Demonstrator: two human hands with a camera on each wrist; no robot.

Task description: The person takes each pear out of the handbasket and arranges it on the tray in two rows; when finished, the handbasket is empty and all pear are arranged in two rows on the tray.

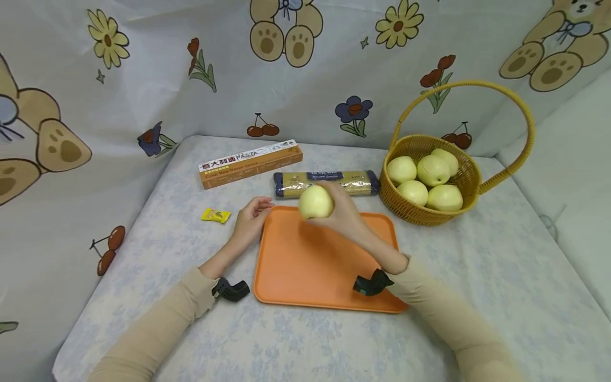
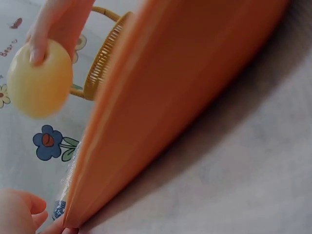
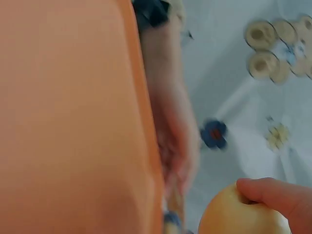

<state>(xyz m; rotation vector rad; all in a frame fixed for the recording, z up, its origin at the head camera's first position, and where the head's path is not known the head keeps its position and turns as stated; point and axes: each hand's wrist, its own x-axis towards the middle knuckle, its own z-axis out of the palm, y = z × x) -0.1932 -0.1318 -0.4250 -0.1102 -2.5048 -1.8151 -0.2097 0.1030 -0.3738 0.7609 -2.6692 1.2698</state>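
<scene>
My right hand (image 1: 341,212) grips a round pale yellow pear (image 1: 316,202) above the far part of the orange tray (image 1: 305,265). In the left wrist view, a finger of that hand presses near the dimple in the pear (image 2: 39,83). The right wrist view shows part of the same pear (image 3: 239,214) at the bottom right. Beside the tray's far left corner rests my left hand (image 1: 250,217), its fingers loosely bent at the rim. Its fingertips meet the tray corner at the bottom of the left wrist view.
A yellow wicker basket (image 1: 415,216) with a tall handle holds several pears at the right. Behind the tray lie a gold and blue pasta packet (image 1: 326,184) and a brown pasta box (image 1: 250,163). A small yellow wrapped sweet (image 1: 216,215) lies left of my left hand.
</scene>
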